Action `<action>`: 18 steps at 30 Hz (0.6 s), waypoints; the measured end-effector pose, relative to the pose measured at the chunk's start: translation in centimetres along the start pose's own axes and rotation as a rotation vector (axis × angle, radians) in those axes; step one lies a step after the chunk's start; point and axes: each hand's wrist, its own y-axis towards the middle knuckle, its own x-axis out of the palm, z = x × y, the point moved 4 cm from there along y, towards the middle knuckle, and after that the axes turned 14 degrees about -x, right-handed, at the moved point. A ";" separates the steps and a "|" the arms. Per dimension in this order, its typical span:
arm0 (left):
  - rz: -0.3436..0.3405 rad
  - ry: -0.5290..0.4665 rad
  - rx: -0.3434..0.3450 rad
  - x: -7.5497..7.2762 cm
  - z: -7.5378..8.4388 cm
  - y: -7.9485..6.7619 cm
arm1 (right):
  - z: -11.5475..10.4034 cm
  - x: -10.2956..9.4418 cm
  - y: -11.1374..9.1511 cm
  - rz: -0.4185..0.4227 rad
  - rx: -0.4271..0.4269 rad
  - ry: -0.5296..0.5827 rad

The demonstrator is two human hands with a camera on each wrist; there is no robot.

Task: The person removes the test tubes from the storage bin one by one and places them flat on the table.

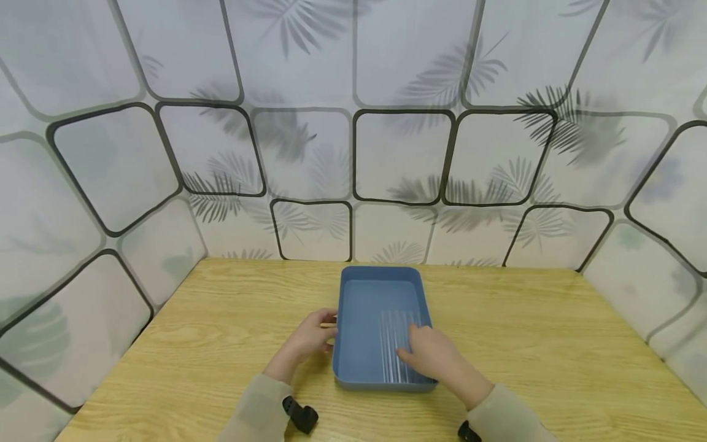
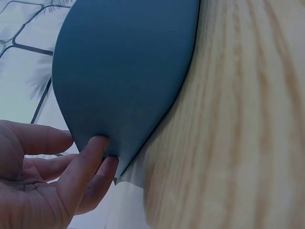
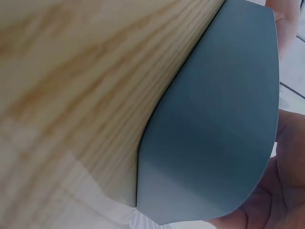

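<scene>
The blue tray (image 1: 359, 334) rests flat on the worktop (image 1: 221, 344), open side up. A pale backdrop (image 1: 309, 153), printed with dark rounded outlines and leaf shapes, stands behind the worktop and along both sides. The worktop has a yellow wood grain. The tray is rectangular, with raised walls and rounded corners; its long sides run away from the person. A clear, lengthwise-ridged item (image 1: 389, 350) lies inside, toward the near right; whether it is one piece or several cannot be told. The left hand (image 1: 312, 336) is mostly open, fingers apart, fingertips touching the tray's outer left wall. The right hand (image 1: 436, 356) reaches over the right wall, above the clear item; its grip cannot be determined. A black device (image 1: 301, 415) sits at the left wrist.
</scene>
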 end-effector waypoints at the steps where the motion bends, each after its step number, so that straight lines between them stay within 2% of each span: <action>1: 0.001 0.002 -0.003 0.0 0.0 0.1 | 0.1 0.0 0.0 -0.001 -0.002 0.003; 7: 0.004 0.009 -0.006 0.0 -0.1 0.2 | 0.4 0.0 0.2 0.005 -0.024 0.016; 18: -0.010 -0.012 0.010 0.1 -0.2 0.3 | 0.8 0.0 0.3 -0.029 -0.033 0.119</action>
